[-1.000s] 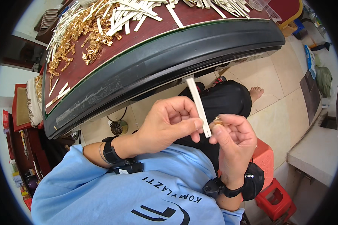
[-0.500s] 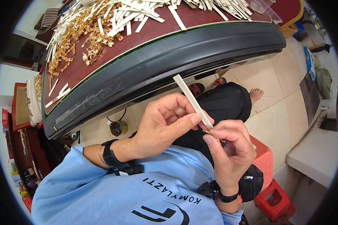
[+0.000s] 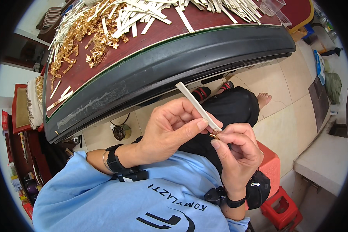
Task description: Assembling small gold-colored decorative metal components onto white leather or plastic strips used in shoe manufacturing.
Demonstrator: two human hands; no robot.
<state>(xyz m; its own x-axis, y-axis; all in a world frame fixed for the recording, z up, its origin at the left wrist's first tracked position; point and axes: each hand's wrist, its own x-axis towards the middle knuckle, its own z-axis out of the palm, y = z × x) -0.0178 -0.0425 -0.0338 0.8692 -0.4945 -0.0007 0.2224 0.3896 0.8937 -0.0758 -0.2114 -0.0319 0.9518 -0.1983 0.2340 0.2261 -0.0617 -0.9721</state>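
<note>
My left hand (image 3: 168, 129) pinches a flat white strip (image 3: 195, 103) between thumb and fingers. The strip slants from its free end near the table edge down to my right hand (image 3: 239, 149). At that lower end, my right thumb and forefinger are closed on a small gold metal clasp (image 3: 214, 135). The clasp meets the strip's tip, but I cannot tell if it is fastened on. Its far part is hidden behind my right fingers. Both hands are held over my lap, in front of the table.
On the dark red table (image 3: 104, 73) lie a heap of gold clasps (image 3: 85, 38) and a large pile of white strips (image 3: 143, 15). Its thick black edge (image 3: 170, 63) runs ahead of my hands. A clear plastic cup (image 3: 270, 7) is at the far right. A red stool (image 3: 282, 208) stands at lower right.
The strip's free end has tipped slightly toward me and left. The gold clasp has turned a little in my right fingers. Both grips stay much the same.
</note>
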